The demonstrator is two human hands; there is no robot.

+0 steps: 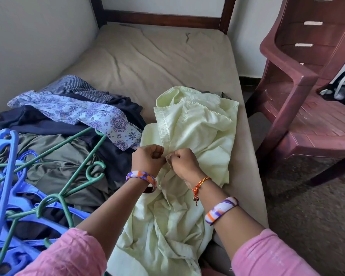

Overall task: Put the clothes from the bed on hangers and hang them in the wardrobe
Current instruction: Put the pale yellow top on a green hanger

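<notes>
While the pale green shirt (pixel 195 124) is spread along the right edge of the bed (pixel 147 56), its button placket is pinched by both hands, left hand (pixel 148 159) and right hand (pixel 182 161), fingers curled tight and knuckles nearly touching. Thin, crumpled cotton with a stitched collar is seen. A heap of dark clothes (pixel 72 136), one floral print piece on top, is piled at the near left edge. Blue plastic hangers (pixel 6 176) and thin green hangers (pixel 78 156) are tangled over it. Bare wrinkled beige sheet is left toward the headboard. A maroon plastic chair (pixel 307 96) is set just beside the right edge.
</notes>
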